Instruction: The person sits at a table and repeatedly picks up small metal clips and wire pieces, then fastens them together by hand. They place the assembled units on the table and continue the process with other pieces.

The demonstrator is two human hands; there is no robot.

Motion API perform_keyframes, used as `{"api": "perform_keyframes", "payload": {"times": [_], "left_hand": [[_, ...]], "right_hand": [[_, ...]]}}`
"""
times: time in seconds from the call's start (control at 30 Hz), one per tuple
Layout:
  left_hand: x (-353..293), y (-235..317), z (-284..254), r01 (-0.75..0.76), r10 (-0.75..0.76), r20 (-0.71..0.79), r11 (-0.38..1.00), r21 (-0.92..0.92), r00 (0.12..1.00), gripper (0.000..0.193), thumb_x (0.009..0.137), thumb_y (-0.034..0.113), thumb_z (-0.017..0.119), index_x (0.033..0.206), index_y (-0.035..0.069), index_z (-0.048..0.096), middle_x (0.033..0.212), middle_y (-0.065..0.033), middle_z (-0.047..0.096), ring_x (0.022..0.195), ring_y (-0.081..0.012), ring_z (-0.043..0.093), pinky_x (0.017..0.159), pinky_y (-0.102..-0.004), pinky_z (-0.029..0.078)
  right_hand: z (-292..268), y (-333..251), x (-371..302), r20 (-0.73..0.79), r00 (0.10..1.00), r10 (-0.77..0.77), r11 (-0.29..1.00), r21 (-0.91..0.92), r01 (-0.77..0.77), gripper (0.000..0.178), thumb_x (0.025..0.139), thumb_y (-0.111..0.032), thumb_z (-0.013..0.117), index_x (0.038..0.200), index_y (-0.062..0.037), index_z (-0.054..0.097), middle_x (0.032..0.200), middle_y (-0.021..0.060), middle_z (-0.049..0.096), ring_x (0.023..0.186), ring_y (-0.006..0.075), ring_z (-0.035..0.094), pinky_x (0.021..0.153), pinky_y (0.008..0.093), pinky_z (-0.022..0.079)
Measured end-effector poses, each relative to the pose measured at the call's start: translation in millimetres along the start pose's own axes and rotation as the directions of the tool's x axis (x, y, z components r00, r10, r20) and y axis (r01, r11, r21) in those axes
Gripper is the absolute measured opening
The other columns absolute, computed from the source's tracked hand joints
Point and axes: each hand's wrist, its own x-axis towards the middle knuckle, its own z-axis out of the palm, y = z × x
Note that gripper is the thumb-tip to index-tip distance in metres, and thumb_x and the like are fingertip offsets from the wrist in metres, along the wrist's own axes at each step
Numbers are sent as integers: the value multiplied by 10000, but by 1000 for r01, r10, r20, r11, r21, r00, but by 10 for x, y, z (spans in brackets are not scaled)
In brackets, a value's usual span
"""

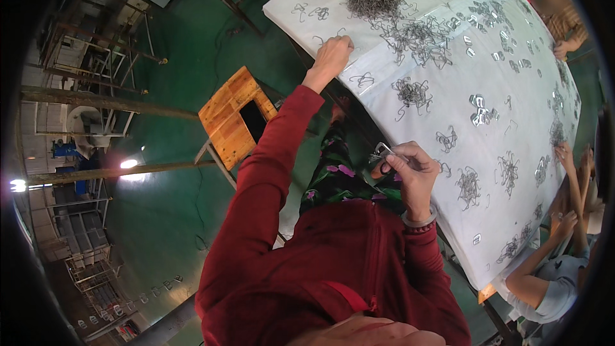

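I am reaching my left hand (331, 55) for desk (384, 115) wires (362, 79), fingers curled on none, while my right grip (410, 170) is clenching a clip (382, 150); judging next needs 1 wire pinched.

Wire clumps (413, 93) crowd table (384, 128); bare cloth gaps between; stool (236, 117) left.

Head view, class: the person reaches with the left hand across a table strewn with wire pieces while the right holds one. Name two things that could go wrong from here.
1. The left hand rests near tangled wire clusters; several might snag and lift together.
2. The right hand holds a small metal clip beyond the table edge, over the lap; a loose grip could drop it to the green floor.
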Motion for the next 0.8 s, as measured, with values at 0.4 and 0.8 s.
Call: {"api": "perform_keyframes", "payload": {"times": [0.4, 0.8], "left_hand": [[622, 508, 486, -303, 303, -8, 952, -37, 953, 131, 824, 151, 586, 864, 52, 662, 914, -126, 608, 918, -319, 584, 774, -423, 487], [803, 539, 441, -309, 304, 57, 942, 130, 951, 111, 848, 14, 433, 934, -33, 484, 944, -237, 565, 889, -401, 585, 720, -476, 482]], "right_hand": [[24, -93, -140, -18, 999, -30, 999, 22, 31, 126, 770, 161, 624, 863, 77, 634, 832, 100, 603, 674, 151, 625, 614, 236, 516], [-72, -91, -77, -38, 999, -7, 1000, 26, 8, 138, 760, 157, 632, 868, 72, 636, 832, 108, 607, 653, 157, 630, 605, 233, 505]]}}
